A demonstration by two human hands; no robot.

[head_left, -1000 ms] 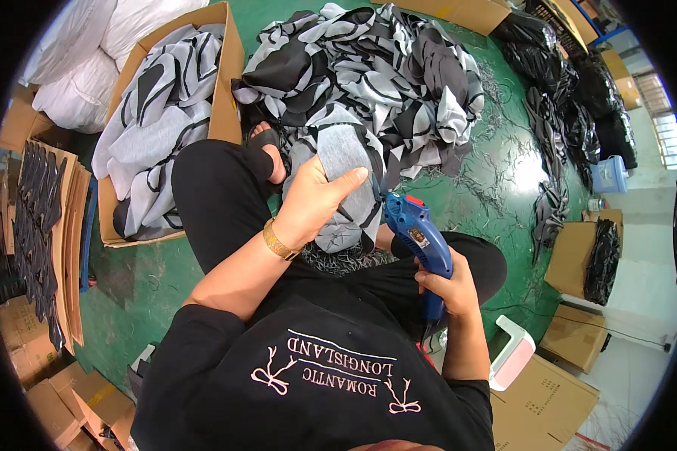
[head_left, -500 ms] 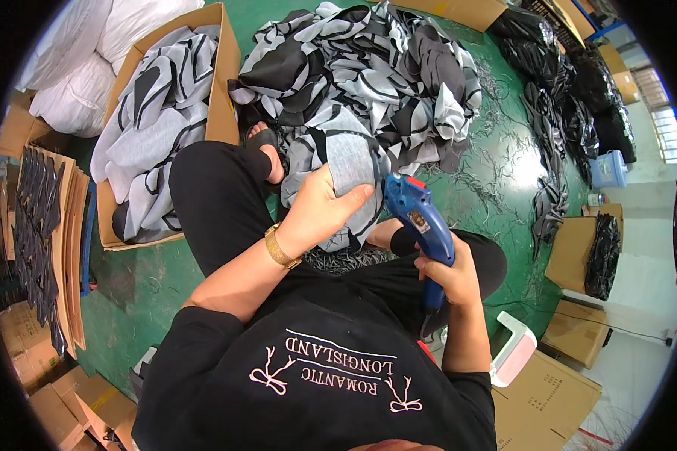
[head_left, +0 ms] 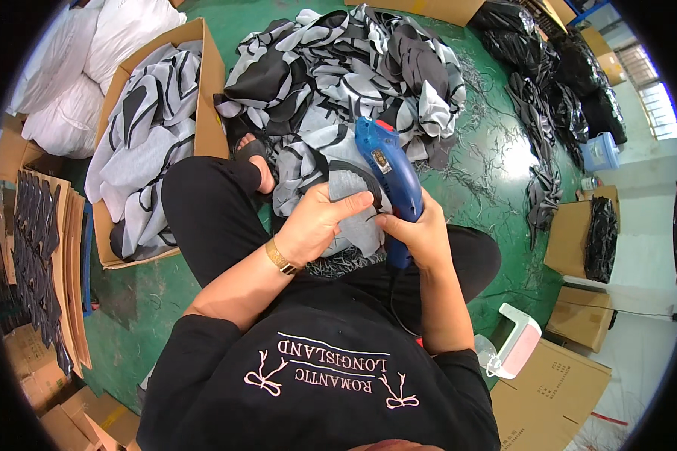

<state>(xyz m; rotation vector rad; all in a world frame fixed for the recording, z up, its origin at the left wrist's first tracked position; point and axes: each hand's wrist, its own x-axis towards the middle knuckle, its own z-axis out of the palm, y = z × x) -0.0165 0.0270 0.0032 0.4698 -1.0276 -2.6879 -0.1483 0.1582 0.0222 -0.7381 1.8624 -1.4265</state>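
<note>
A grey fabric piece with dark edging [head_left: 346, 188] is pinched between the thumb and fingers of my left hand [head_left: 317, 219]. My right hand [head_left: 420, 234] grips blue electric scissors [head_left: 396, 171] with a red button near the front end. The tool points away from me and lies just right of the held fabric, over part of it. My right thumb is against the fabric's right edge. Whether the blade touches the cloth is hidden. Beyond both hands spreads a large heap of grey, white and black fabric [head_left: 357, 79] on the floor.
At the left, a cardboard box [head_left: 212, 98] is full of similar fabric. Thin scraps [head_left: 485, 173] litter the green floor [head_left: 496, 225]. Black plastic bags [head_left: 572, 68] line the right side. A power cord [head_left: 396, 301] trails from the tool. A white and pink stool [head_left: 520, 349] stands at lower right.
My right hand has moved left with the electric scissors, bringing them up beside the fabric and my left hand. The held piece has shifted down, and the whole view has tilted slightly.
</note>
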